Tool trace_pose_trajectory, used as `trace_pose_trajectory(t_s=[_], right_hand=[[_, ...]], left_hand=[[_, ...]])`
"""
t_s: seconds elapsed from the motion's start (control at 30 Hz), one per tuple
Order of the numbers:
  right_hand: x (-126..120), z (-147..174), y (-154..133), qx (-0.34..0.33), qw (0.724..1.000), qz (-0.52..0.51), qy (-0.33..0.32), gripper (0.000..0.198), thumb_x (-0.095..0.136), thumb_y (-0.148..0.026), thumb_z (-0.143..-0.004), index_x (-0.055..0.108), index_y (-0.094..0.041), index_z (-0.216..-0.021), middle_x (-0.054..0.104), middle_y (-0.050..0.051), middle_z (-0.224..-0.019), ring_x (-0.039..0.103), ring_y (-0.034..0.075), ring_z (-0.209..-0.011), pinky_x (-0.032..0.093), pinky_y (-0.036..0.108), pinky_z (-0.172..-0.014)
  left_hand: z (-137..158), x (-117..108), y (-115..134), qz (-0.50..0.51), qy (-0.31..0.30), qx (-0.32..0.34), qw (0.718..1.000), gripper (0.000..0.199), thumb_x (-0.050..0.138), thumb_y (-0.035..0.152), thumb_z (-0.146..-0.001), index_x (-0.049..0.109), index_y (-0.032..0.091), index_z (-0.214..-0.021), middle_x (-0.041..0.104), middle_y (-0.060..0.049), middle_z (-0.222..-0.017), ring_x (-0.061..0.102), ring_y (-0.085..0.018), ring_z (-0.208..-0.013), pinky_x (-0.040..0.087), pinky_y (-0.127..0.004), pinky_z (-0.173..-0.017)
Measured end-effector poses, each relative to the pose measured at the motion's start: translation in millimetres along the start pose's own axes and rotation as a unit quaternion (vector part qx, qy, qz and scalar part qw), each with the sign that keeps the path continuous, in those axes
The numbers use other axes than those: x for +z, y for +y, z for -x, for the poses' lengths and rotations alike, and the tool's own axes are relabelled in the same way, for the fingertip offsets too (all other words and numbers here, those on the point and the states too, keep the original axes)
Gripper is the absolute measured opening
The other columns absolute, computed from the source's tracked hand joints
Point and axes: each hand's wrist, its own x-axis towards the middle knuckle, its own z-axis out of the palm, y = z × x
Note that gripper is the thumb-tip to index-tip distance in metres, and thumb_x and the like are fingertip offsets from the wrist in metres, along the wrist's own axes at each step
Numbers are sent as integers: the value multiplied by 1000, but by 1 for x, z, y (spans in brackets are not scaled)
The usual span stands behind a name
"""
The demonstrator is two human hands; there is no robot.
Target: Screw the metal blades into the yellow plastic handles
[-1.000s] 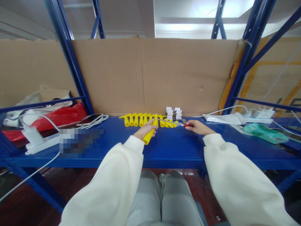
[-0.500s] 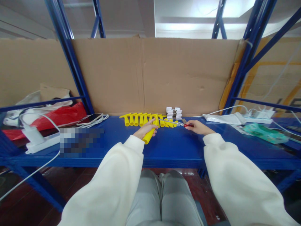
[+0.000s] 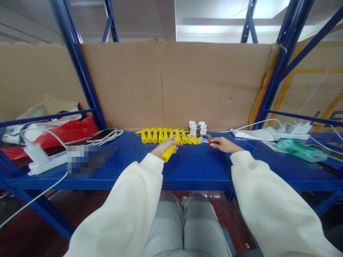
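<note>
Screwdriver (image 3: pixel 213 142) is in the right hand (image 3: pixel 225 144), fingers closed on its red handle, shaft running across to the yellow part (image 3: pixel 168 155). The left hand (image 3: pixel 165 146) is wrapped round that part, holding it tilted over the front of the bench (image 3: pixel 199 162). From my end of the feed, I'd call it mid-job on this one piece.

More yellow pieces sit in a row (image 3: pixel 154 136) behind, with smaller yellow bits (image 3: pixel 192 140) and a white stack (image 3: pixel 198 128) to the right. I honestly can't tell which of those are finished and which are left, so no overall count from me.

Hard to see: the left fingers cover the part's middle, the driver's tip is too tiny to say if it's seated, and the shiny bits (image 3: pixel 205 140) (screws, I guess) are a blur. The patch at left is pixelated out.
</note>
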Motion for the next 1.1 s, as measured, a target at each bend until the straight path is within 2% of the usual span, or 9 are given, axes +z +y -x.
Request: trace_pose_trajectory(t_s=[0.2, 0.4, 0.53, 0.8, 0.97, 1.1], right_hand=[[2, 0, -1, 13, 1000, -10, -6, 31, 57, -47, -82, 69, -18, -83, 68, 5, -73, 59, 19, -66, 48, 34, -69], [5, -1, -3, 16, 1000, -16, -14, 27, 56, -43, -82, 66, -19, -80, 67, 4, -72, 58, 19, -66, 49, 34, -71], [7, -2, -2, 15, 1000, -22, -8, 27, 57, -44, -82, 66, -19, -81, 66, 3, -71, 58, 19, -66, 49, 34, -70], [6, -2, 1, 6, 1000, -27, -3, 27, 58, -45, -82, 65, -19, -79, 66, 3, -70, 57, 18, -63, 49, 33, -68], [6, -2, 1, 2, 1000, -30, -8, 32, 59, -51, -82, 66, -20, -80, 66, 2, -70, 58, 18, -64, 49, 33, -68], [6, -2, 0, 7, 999, -30, -8, 33, 59, -52, -82, 66, -20, -80, 66, 3, -70, 59, 19, -66, 49, 33, -70]], left_hand=[[0, 0, 1, 18, -6, -7, 1000, 79, 46, -3, -91, 16, 28, -157, 53, 6, -64, 45, -6, -36, 31, -12, -33], [4, 2, 5, 35, 4, -25, 999, 67, 40, -3, -93, 26, 25, -152, 52, 6, -66, 43, -4, -35, 28, -10, -31], [5, 3, 7, 41, 4, -27, 999, 65, 39, -3, -93, 28, 25, -151, 51, 6, -67, 42, -4, -35, 28, -10, -32], [2, 1, 5, 58, 5, -25, 998, 70, 40, -4, -93, 23, 27, -153, 51, 6, -67, 44, -4, -35, 29, -10, -32], [-3, -3, 3, 76, -12, -25, 997, 71, 50, -2, -90, 26, 26, -151, 52, 6, -68, 44, -4, -35, 30, -11, -32], [-2, -3, 4, 63, -12, -27, 998, 73, 44, -3, -91, 22, 27, -153, 52, 6, -68, 45, -4, -36, 31, -11, -33]])
